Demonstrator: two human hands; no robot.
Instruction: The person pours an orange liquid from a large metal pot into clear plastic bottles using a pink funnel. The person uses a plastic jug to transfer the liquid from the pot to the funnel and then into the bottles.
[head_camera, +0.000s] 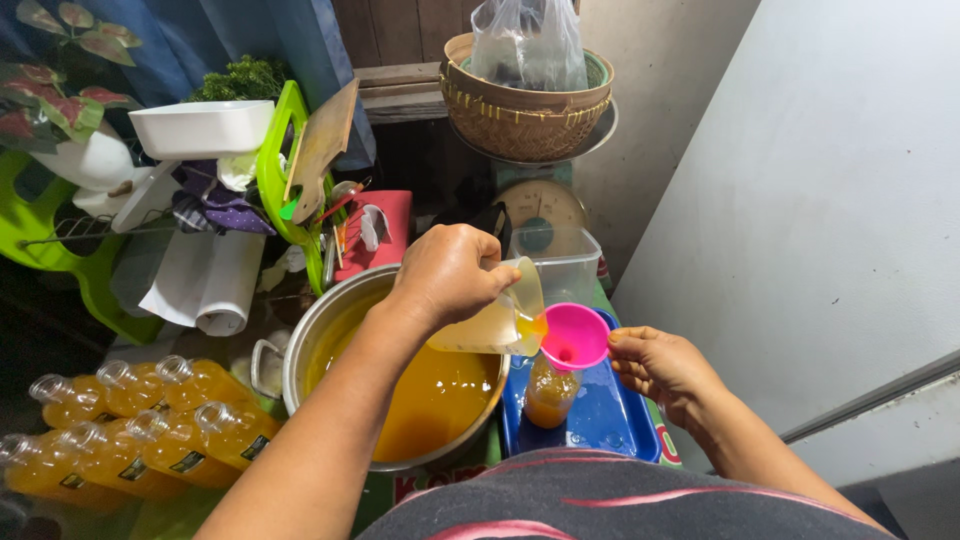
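Gripping tight, the left hand (445, 272) has its grip closed around a clear plastic jug (497, 320). The jug is tipped over, and orange juice runs out of its spout into a pink funnel (574, 336). The right hand (660, 364) has a light grip on the funnel: its fingertips pinch the pink rim on the right side and keep it steady.

The funnel sits in the neck of a small clear bottle (550, 393). That bottle stands upright in a blue tray (610, 420) and is partly full of orange juice. The tray lies on the tabletop, just in front of the person's body.

Just left of the tray is a big silver pot (310, 340) with lots of the same orange juice inside. The left arm reaches across the top of this pot.

On the far left lie filled bottles (140, 420) of orange juice, on their sides and close together in rows.

Behind the pot are a red box (385, 235), a green cutting board (280, 160), a white tub (200, 128) and a roll of white paper (205, 285). Farther back, a woven basket (525, 110) with a clear plastic bag in it sits on a kitchen scale (540, 215). A clear plastic box (565, 265) stands behind the funnel.
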